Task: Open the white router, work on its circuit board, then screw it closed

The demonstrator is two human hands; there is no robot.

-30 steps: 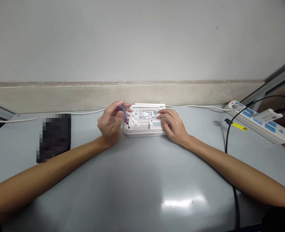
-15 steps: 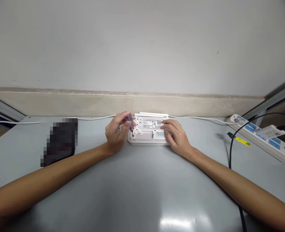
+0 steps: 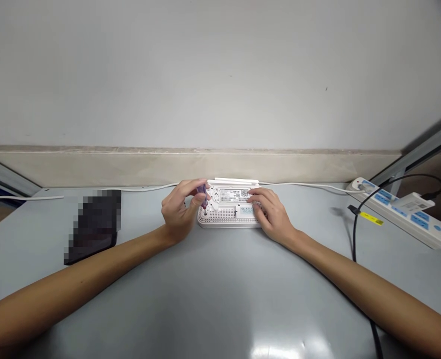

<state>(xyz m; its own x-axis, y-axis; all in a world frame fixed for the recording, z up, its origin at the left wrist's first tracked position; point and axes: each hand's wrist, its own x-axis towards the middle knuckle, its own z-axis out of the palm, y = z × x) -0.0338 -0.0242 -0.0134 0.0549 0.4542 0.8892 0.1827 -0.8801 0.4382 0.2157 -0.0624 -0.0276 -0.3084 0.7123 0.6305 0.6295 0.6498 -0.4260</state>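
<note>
A white router-like device (image 3: 227,214) with labels and rows of small holes lies near the back of the grey table. My left hand (image 3: 181,207) grips a small purple screwdriver (image 3: 203,196) between thumb and fingers, its tip down at the round hole in the device's front left corner. On the device's right side rests my right hand (image 3: 273,211), fingers apart over the label and edge. A white antenna piece (image 3: 236,181) runs along the device's back edge.
A dark, pixelated flat object (image 3: 95,224) lies at the left. On the right are a white power strip (image 3: 403,213) with blue sockets, a plugged-in adapter (image 3: 413,203) and a black cable (image 3: 354,239) with a yellow tag. A white cable (image 3: 306,185) runs along the wall.
The view has shifted slightly, so the table and device appear a little lower. The screwdriver stands more upright in my left hand, its tip still at the corner hole. My right hand remains on the device.
</note>
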